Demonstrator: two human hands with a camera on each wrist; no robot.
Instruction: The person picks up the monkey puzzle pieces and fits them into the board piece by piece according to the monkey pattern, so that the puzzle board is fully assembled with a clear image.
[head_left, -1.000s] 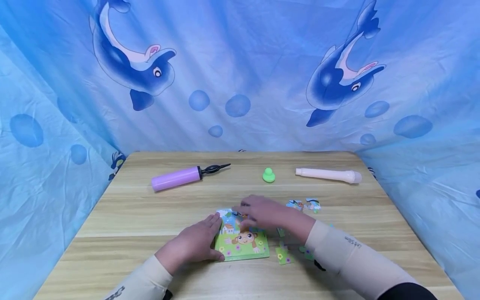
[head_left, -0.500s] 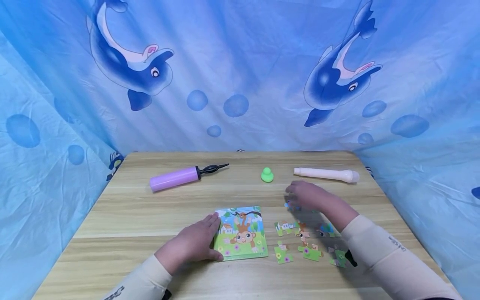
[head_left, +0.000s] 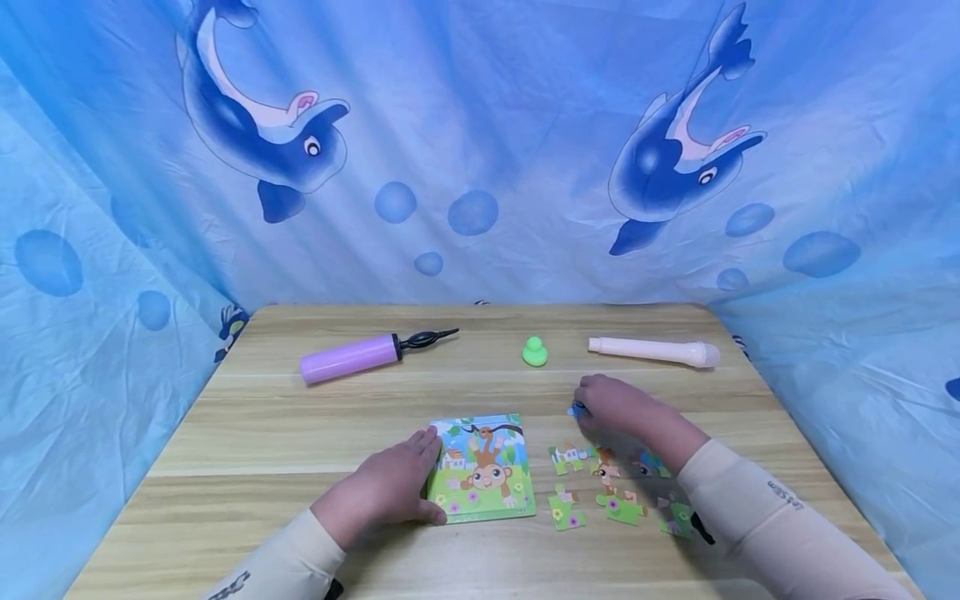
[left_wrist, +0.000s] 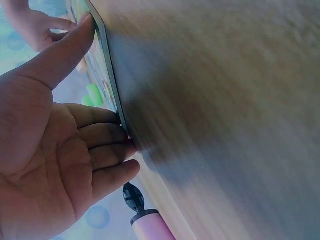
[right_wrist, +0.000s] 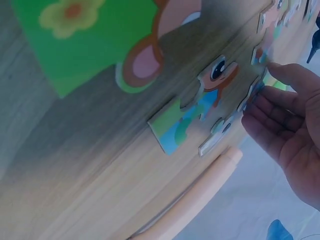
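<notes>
A square monkey picture puzzle board (head_left: 480, 471) lies flat on the table. Along its left edge, my left hand (head_left: 392, 483) rests with thumb and fingers extended against the side; the left wrist view shows the fingertips (left_wrist: 127, 142) right at the board's edge. My right hand (head_left: 618, 406) is low over the back of the loose pieces, its thumb and fingertips around a small blue puzzle piece (head_left: 576, 411), mostly hidden by the hand. In the right wrist view that piece (right_wrist: 252, 94) sits between the thumb and fingers.
Several loose jigsaw pieces lie right of the board, including a house piece (head_left: 570, 457) and a flower piece (head_left: 566, 510). Behind are a purple balloon pump (head_left: 351, 360), a green knobbed toy (head_left: 535, 352) and a pale pink toy microphone (head_left: 652, 351).
My right hand has gone from over the board to the loose pieces on the right, then lowered onto the blue one at the back. The left hand has kept its place.
</notes>
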